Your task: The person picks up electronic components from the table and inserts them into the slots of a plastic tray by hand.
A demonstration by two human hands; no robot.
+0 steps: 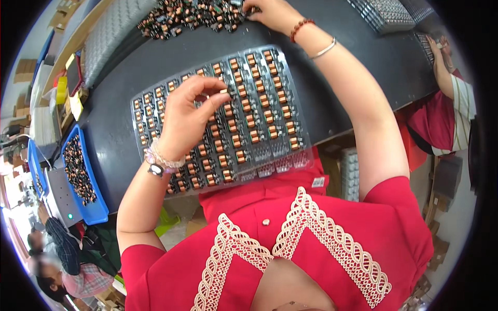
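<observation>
A clear plastic tray [306, 122] lies on the dark table in front of me, with rows of small copper-wound coils [251, 120] seated in its pockets. Bare plastic shows in the pockets along its near right edge. Over the middle of the tray is my left hand [187, 111], thumb and forefinger pinched close to the coils; whatever is between the tips is too small to make out. My right hand [272, 14] reaches to the far side, its fingers closed at the right end of a loose coil pile [194, 18]. Those fingertips partly hide what they grip.
A blue bin [98, 205] with more loose coils stands at the left. Stacked plastic trays [384, 14] sit at the far right, near another person's hand [441, 57]. More trays [116, 39] lie at the far left. Other people sit at the lower left.
</observation>
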